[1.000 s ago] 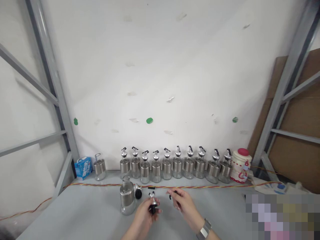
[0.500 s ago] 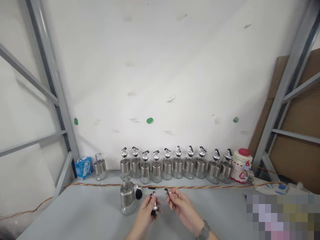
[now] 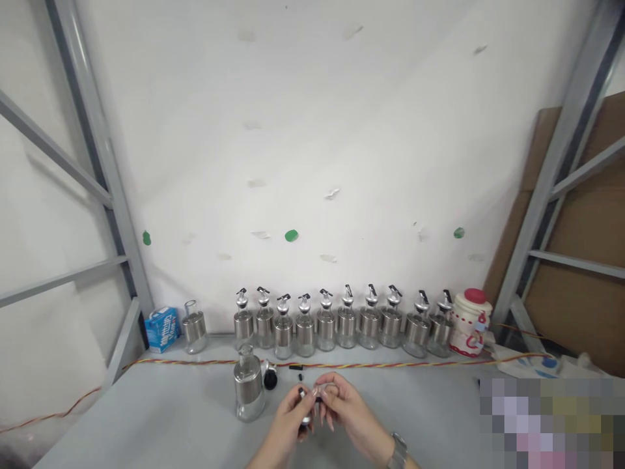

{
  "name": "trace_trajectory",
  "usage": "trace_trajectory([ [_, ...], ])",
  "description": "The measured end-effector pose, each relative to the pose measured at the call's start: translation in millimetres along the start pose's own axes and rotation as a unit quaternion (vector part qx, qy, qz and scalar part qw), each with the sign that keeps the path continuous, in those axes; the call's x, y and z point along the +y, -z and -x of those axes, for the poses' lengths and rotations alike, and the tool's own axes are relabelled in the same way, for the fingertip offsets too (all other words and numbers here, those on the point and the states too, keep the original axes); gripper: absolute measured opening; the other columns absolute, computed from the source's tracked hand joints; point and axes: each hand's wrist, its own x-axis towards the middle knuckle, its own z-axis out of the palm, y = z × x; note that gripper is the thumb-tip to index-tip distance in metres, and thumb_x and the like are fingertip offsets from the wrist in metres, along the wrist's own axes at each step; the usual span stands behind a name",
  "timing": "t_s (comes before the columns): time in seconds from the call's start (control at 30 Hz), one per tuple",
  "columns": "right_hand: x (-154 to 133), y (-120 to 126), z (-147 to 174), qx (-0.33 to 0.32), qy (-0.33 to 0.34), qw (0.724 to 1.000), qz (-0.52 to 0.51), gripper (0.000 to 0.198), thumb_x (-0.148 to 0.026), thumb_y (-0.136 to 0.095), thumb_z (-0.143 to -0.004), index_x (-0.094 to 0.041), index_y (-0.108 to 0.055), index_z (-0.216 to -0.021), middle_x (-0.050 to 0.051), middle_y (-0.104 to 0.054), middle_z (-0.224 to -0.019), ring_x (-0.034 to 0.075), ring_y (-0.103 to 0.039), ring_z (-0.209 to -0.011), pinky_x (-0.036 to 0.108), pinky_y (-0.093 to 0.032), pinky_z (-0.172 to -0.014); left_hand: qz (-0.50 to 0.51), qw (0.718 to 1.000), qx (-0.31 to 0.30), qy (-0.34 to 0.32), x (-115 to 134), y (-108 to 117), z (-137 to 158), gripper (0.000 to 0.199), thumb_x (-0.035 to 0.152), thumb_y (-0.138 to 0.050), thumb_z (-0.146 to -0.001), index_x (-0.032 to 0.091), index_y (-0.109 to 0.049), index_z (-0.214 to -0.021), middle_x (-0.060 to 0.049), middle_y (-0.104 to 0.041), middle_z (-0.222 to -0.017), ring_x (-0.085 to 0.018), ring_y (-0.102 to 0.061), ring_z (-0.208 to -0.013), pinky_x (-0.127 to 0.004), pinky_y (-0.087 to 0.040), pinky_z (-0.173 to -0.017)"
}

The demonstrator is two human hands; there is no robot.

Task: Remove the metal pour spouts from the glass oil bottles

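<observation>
My left hand is closed around a silver pourer spout with black parts, its dark tip pointing up past the thumb. My right hand has its fingertips pinched on a small black piece, mostly covered by the fingers. Both hands' fingertips meet, or nearly meet, over the table. To their left stands an uncapped glass bottle with a steel band. Beside it lies another pourer spout with a black stopper. A tiny black part and a black strip lie just beyond my hands.
Several banded bottles with pourer spouts line the wall. An open-necked bottle and a blue carton stand at the left, a cream-and-red jar at the right. A twisted red-yellow wire crosses the grey table.
My right hand has moved left, bringing the small black piece up to my left hand. The spout in my left hand has shifted slightly, and the tiny black part now shows on the table.
</observation>
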Motion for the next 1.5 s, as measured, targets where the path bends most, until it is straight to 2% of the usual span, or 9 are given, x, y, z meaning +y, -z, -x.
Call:
trace_trajectory([
  [0.07, 1, 1, 0, -0.012, -0.006, 1.0, -0.002, 0.035, -0.044, -0.063, -0.068, -0.016, -0.05, -0.084, -0.002, -0.059, -0.054, 0.011, -0.054, -0.048, 0.021, -0.036, -0.045, 0.002, 1.0, -0.003, -0.008, 1, 1, 0, 0.042, 0.056, -0.059, -0.062, 0.018, -0.043, -0.059, 0.007, -0.044, -0.046, -0.004, -0.035, -0.038, -0.017, -0.013, -0.035],
  [0.17, 3, 3, 0, -0.029, -0.034, 0.999, 0.006, 0.034, -0.045, -0.062, -0.068, -0.015, -0.05, -0.076, 0.002, -0.062, -0.056, 0.012, -0.056, -0.05, 0.024, -0.04, -0.05, -0.002, 1.0, 0.027, -0.006, 2, 3, -2, 0.044, 0.058, -0.06, -0.058, 0.018, -0.042, -0.058, 0.007, -0.043, -0.044, -0.004, -0.035, -0.038, -0.018, -0.012, -0.035],
  [0.37, 5, 4, -2, -0.006, -0.045, 0.999, 0.016, 0.037, -0.048, -0.066, -0.061, -0.015, -0.049, -0.063, -0.002, -0.054, -0.051, 0.009, -0.047, -0.043, 0.021, -0.033, -0.044, -0.046, 0.998, 0.044, -0.006, 0, 5, -3, 0.044, 0.06, -0.056, -0.06, 0.019, -0.04, -0.06, 0.008, -0.04, -0.047, -0.005, -0.035, -0.041, -0.018, -0.016, -0.038],
  [0.53, 0, 4, 1, 0.007, -0.063, 0.998, -0.027, 0.038, -0.045, -0.069, -0.059, -0.016, -0.045, -0.056, -0.006, -0.043, -0.046, 0.004, -0.033, -0.039, 0.019, -0.02, -0.04, -0.114, 0.986, 0.04, -0.113, -5, 2, 4, 0.041, 0.045, -0.067, -0.06, 0.02, -0.043, -0.083, 0.005, -0.049, -0.065, -0.009, -0.044, -0.059, -0.02, -0.035, -0.057],
  [0.6, -2, 3, 3, -0.003, -0.071, 0.995, -0.074, 0.036, -0.042, -0.071, -0.059, -0.016, -0.046, -0.057, -0.007, -0.042, -0.046, 0.004, -0.032, -0.039, 0.019, -0.02, -0.041, -0.139, 0.98, 0.035, -0.137, -4, 2, 8, 0.039, 0.043, -0.064, -0.065, 0.021, -0.042, -0.088, 0.003, -0.051, -0.071, -0.011, -0.046, -0.064, -0.022, -0.036, -0.062],
  [0.73, -6, -1, 8, 0.002, -0.078, 0.987, -0.143, 0.028, -0.034, -0.073, -0.058, -0.015, -0.052, -0.065, -0.007, -0.042, -0.049, 0.004, -0.033, -0.042, 0.018, -0.022, -0.044, -0.2, 0.967, 0.045, -0.153, -2, 3, 11, 0.031, 0.044, -0.055, -0.073, 0.021, -0.042, -0.09, 0.003, -0.049, -0.074, -0.012, -0.045, -0.063, -0.023, -0.036, -0.061],
  [0.93, -8, -10, 10, -0.026, -0.084, 0.99, -0.107, 0.03, -0.038, -0.069, -0.063, -0.015, -0.049, -0.059, -0.006, -0.042, -0.049, 0.004, -0.032, -0.042, 0.019, -0.018, -0.042, -0.25, 0.95, -0.024, -0.188, 3, 4, 18, 0.024, 0.035, -0.049, -0.079, 0.02, -0.042, -0.095, -0.002, -0.049, -0.084, -0.015, -0.048, -0.076, -0.026, -0.039, -0.068],
  [1.23, 7, -3, 5, -0.065, -0.038, 0.996, -0.037, 0.034, -0.042, -0.065, -0.066, -0.017, -0.043, -0.059, -0.008, -0.037, -0.046, 0.004, -0.026, -0.04, 0.02, -0.014, -0.042, -0.308, 0.911, -0.068, -0.267, 14, 4, 26, 0.01, 0.025, -0.04, -0.084, 0.019, -0.042, -0.092, -0.003, -0.043, -0.085, -0.015, -0.047, -0.079, -0.027, -0.039, -0.074],
  [1.5, 7, -5, 5, -0.054, -0.037, 0.998, -0.013, 0.038, -0.046, -0.066, -0.064, -0.017, -0.042, -0.059, -0.008, -0.035, -0.047, 0.004, -0.023, -0.042, 0.02, -0.012, -0.042, -0.329, 0.903, -0.076, -0.267, 23, 1, 30, 0.008, 0.023, -0.039, -0.085, 0.019, -0.043, -0.09, -0.002, -0.042, -0.082, -0.014, -0.045, -0.075, -0.027, -0.039, -0.071],
])
